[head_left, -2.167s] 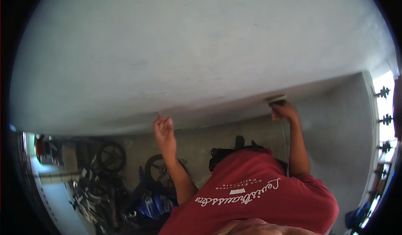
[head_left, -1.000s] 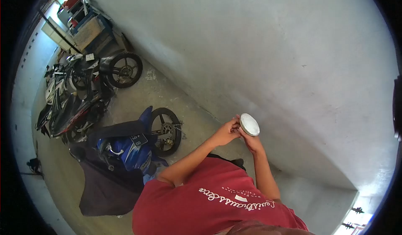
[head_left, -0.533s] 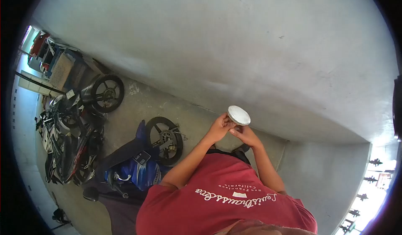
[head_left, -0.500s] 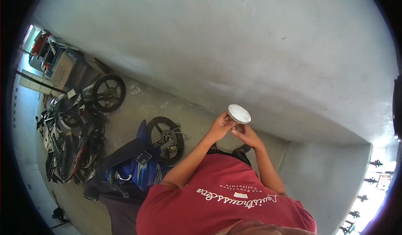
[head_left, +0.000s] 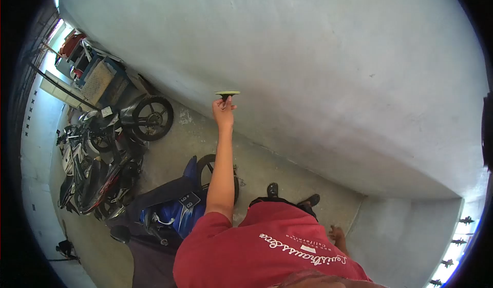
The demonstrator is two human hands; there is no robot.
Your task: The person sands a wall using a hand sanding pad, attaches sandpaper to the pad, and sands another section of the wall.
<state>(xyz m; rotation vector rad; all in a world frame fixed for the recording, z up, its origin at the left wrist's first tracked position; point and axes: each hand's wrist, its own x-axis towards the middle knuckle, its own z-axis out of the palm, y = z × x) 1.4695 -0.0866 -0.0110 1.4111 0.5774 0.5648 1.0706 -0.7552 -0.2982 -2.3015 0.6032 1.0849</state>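
Pale wall [head_left: 318, 67], round pad [head_left: 227, 92] held just beyond left-hand grip [head_left: 223, 114]

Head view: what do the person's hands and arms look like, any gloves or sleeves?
The left hand and right hand are both ungloved. The red T-shirt has white lettering and a short left sleeve; the right cuff is hidden.

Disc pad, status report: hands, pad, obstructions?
Left hand gripping disc pad; wall contact unclear. Right hand low, off the pad. Left arm overlaps blue motorcycle in view.

Head-worn view, forward and down over shirt [head_left: 267, 247] toward wall [head_left: 318, 57]
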